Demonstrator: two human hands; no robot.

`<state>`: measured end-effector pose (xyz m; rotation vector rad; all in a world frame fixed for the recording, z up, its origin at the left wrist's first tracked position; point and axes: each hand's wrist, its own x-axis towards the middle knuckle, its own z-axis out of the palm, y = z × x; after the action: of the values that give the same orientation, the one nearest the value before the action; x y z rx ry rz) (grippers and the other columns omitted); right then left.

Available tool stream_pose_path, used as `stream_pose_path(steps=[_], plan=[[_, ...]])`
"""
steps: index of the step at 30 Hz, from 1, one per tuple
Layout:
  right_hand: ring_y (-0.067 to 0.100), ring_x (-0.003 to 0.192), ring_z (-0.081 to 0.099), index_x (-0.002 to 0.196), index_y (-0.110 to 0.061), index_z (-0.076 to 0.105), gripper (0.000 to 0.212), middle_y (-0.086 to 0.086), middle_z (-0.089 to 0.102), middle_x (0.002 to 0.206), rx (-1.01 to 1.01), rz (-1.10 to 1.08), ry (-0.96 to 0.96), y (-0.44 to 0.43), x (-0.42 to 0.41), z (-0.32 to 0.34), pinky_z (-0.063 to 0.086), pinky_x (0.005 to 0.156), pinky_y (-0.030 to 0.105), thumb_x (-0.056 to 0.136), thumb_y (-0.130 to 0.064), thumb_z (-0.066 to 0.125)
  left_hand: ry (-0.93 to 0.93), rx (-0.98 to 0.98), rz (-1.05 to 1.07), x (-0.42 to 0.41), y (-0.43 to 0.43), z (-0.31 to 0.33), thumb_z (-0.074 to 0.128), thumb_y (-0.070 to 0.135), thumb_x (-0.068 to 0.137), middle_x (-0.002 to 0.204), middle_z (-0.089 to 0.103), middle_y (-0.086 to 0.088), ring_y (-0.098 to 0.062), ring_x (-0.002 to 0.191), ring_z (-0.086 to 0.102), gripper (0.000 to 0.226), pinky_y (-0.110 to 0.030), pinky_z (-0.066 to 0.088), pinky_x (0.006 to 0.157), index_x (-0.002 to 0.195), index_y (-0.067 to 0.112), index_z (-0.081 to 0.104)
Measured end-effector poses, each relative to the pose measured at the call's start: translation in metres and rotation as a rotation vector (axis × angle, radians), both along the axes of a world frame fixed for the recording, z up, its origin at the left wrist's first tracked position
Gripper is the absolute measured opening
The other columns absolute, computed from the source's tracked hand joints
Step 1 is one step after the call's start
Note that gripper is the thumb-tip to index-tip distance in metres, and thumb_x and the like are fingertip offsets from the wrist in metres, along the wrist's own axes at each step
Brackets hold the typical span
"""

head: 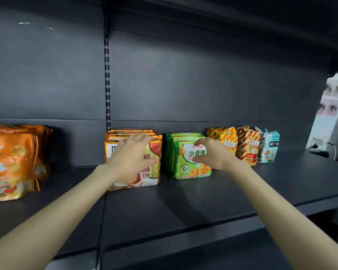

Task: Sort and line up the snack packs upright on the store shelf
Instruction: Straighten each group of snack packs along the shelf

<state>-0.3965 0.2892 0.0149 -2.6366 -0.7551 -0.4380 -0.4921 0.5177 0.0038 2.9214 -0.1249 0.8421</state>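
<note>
On the dark shelf several groups of snack packs stand upright in a row. My left hand lies spread over the front and top of the orange-and-white biscuit packs at the centre. My right hand curls around the right side of the front green biscuit pack, thumb on its face. Right of that stand a yellow-orange striped pack, a red-striped pack and a pale blue pack. A stack of large orange bags stands at the far left.
A slotted upright divides the dark back panel. Another shelf overhangs above. Past the shelf's right end there are a pale wall with posters and a plugged-in cable.
</note>
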Motion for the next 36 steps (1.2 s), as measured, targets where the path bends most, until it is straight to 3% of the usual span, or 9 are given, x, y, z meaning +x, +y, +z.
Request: stream_pose_path(steps=[6, 10, 15, 20, 24, 28, 31, 36], plan=[[0.025, 0.125, 0.046, 0.134, -0.012, 0.048, 0.061, 0.009, 0.048, 0.138, -0.011, 0.099, 0.010, -0.048, 0.026, -0.008, 0.041, 0.095, 0.032, 0.081, -0.028, 0.071, -0.074, -0.036, 0.091, 0.013, -0.059, -0.017, 0.057, 0.050, 0.086, 0.141, 0.044, 0.000, -0.022, 0.131, 0.035, 0.062, -0.035, 0.023, 0.109, 0.139, 0.022, 0.040], [0.026, 0.126, 0.045, 0.140, -0.010, 0.040, 0.071, 0.010, 0.044, 0.141, 0.038, 0.146, 0.047, -0.067, 0.044, -0.008, 0.041, 0.098, 0.031, 0.080, -0.025, 0.074, -0.074, -0.178, 0.053, 0.026, -0.088, -0.024, 0.062, 0.043, 0.086, 0.140, 0.045, -0.001, -0.020, 0.130, 0.039, 0.063, -0.035, 0.032, 0.106, 0.139, 0.018, 0.040], [0.025, 0.127, 0.043, 0.144, -0.010, 0.028, 0.085, 0.009, 0.042, 0.141, 0.144, 0.167, 0.118, -0.081, 0.070, -0.015, 0.038, 0.100, 0.030, 0.077, -0.025, 0.077, 0.021, -0.417, 0.080, 0.051, -0.110, -0.036, 0.072, 0.035, 0.080, 0.147, 0.038, -0.008, -0.024, 0.134, 0.039, 0.086, -0.040, 0.036, 0.109, 0.147, 0.012, 0.023], [0.029, 0.132, 0.042, 0.149, -0.007, 0.010, 0.103, 0.012, 0.037, 0.148, 0.273, 0.174, 0.325, -0.078, 0.094, -0.023, 0.041, 0.105, 0.043, 0.075, -0.027, 0.079, 0.155, -0.604, 0.123, 0.080, -0.108, -0.048, 0.078, 0.033, 0.074, 0.154, 0.026, -0.011, -0.026, 0.139, 0.032, 0.110, -0.038, 0.033, 0.111, 0.150, 0.008, 0.002], [0.026, 0.133, 0.041, 0.150, -0.006, 0.007, 0.102, 0.009, 0.039, 0.148, 0.335, 0.191, 0.398, -0.070, 0.113, -0.028, 0.039, 0.102, 0.032, 0.078, -0.026, 0.077, 0.236, -0.669, 0.141, 0.099, -0.103, -0.055, 0.078, 0.033, 0.075, 0.156, 0.024, -0.010, -0.025, 0.141, 0.029, 0.113, -0.033, 0.029, 0.111, 0.150, 0.006, -0.002], [0.022, 0.127, 0.048, 0.151, -0.009, 0.005, 0.100, 0.005, 0.043, 0.144, 0.374, 0.213, 0.453, -0.062, 0.125, -0.031, 0.039, 0.087, 0.021, 0.081, -0.028, 0.073, 0.274, -0.746, 0.096, 0.116, -0.095, -0.062, 0.079, 0.031, 0.074, 0.146, 0.042, -0.004, -0.022, 0.133, 0.041, 0.112, -0.029, 0.036, 0.104, 0.151, 0.007, 0.002], [0.022, 0.125, 0.050, 0.151, -0.011, 0.005, 0.101, 0.003, 0.044, 0.143, 0.404, 0.217, 0.458, -0.056, 0.132, -0.034, 0.043, 0.090, 0.025, 0.080, -0.032, 0.074, 0.280, -0.794, 0.053, 0.125, -0.093, -0.066, 0.081, 0.028, 0.072, 0.127, 0.054, 0.005, -0.014, 0.119, 0.051, 0.103, -0.020, 0.040, 0.091, 0.148, 0.010, 0.014], [0.019, 0.120, 0.054, 0.150, -0.011, 0.006, 0.106, 0.002, 0.050, 0.138, 0.460, 0.258, 0.521, -0.052, 0.146, -0.042, 0.046, 0.099, 0.033, 0.075, -0.036, 0.076, 0.253, -0.866, 0.000, 0.134, -0.094, -0.076, 0.083, 0.020, 0.069, 0.116, 0.052, 0.011, -0.011, 0.114, 0.052, 0.100, -0.019, 0.040, 0.089, 0.145, 0.017, 0.018]])
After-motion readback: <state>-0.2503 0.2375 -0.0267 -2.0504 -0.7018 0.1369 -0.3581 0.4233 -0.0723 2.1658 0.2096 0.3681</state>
